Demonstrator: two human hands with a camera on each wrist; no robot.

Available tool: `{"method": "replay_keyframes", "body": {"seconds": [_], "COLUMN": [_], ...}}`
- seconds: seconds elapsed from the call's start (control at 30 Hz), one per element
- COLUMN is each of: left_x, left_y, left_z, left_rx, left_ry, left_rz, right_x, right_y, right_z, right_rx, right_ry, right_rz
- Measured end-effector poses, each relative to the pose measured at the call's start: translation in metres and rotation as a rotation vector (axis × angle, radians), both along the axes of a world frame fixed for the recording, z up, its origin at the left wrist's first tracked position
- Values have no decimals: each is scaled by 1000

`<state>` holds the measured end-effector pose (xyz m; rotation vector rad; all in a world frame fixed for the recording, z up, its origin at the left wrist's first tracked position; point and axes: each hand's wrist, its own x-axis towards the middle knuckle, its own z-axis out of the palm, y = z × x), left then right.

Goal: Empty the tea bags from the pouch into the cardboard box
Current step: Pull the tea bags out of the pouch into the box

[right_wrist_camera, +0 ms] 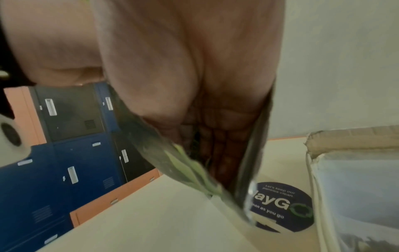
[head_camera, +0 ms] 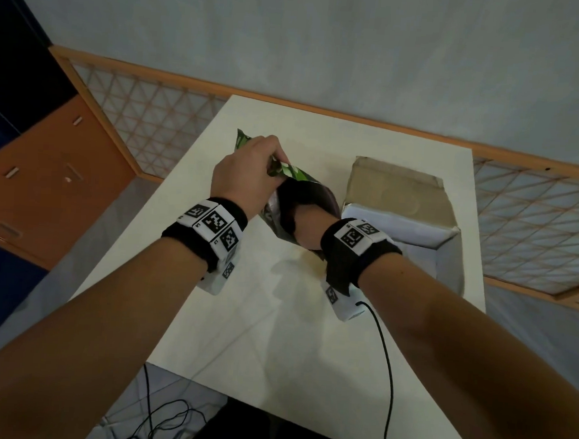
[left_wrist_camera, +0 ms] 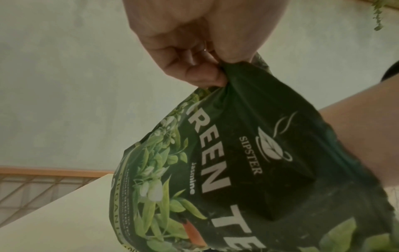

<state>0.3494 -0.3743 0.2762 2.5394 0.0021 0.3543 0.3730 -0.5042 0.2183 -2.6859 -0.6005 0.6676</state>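
Note:
A dark green tea pouch stands tilted on the white table, left of the open cardboard box. My left hand pinches the pouch's top edge and holds its mouth open; the left wrist view shows the fingertips bunching the printed foil of the pouch. My right hand is pushed into the pouch up to the wrist. In the right wrist view its fingers reach down between the pouch walls, with the tips hidden. No tea bags show.
The box has a white lining and a raised brown flap, close to the table's right edge. A round blue sticker lies on the table between pouch and box. A black cable trails from my right wrist. Blue and orange lockers stand left.

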Motion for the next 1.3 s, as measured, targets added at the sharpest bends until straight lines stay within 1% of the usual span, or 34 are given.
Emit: {"method": "replay_keyframes", "body": {"seconds": [0.1,0.17,0.27,0.37,0.43,0.5,0.57,0.63,0.73,0.77,0.8,0.83,0.87,0.93,0.97,1.0,1.03,1.1,1.13,1.2,1.3], "left_x": [2,5,8,11,12,12,12,11,11,10,10,10,9,9,9,9,9,8,8,5,-4], "left_y": [-4,-7,-13,-19,-21,-23,-25,-27,-28,-28,-28,-28,-27,-27,-27,-26,-26,-25,-24,-24,-23], "left_z": [1,1,1,1,1,1,1,0,-2,-2,-3,-3,-3,-2,-1,-1,0,2,3,5,4], "left_rx": [-4,-1,-9,-23,-25,-31,-49,-63,-73,-74,-77,-80,-83,-84,-85,-87,-91,-100,-103,-99,-66], "left_ry": [-2,2,-3,-5,-3,0,2,7,15,17,17,16,13,10,11,15,20,36,47,80,171], "left_rz": [11,10,4,24,34,35,36,32,20,16,14,13,14,13,12,12,14,21,24,17,-59], "right_x": [-4,-10,-24,-35,-38,-37,-36,-35,-37,-38,-37,-37,-36,-34,-33,-32,-30,-24,-20,-12,-3], "right_y": [-16,-31,-63,-98,-120,-137,-148,-154,-158,-158,-156,-153,-147,-128,-115,-102,-91,-74,-68,-57,-38], "right_z": [13,22,37,42,39,31,19,3,-22,-27,-28,-26,-19,1,12,20,25,27,26,28,36], "right_rx": [122,299,602,773,852,813,676,542,412,327,253,228,259,461,578,646,644,489,429,437,469], "right_ry": [-99,-190,-208,-234,-255,-275,-280,-241,-62,-44,-67,-116,-174,-266,-276,-278,-291,-335,-353,-350,-315], "right_rz": [-26,-74,-264,-465,-595,-675,-696,-709,-658,-620,-597,-601,-610,-593,-549,-488,-415,-309,-288,-272,-219]}}
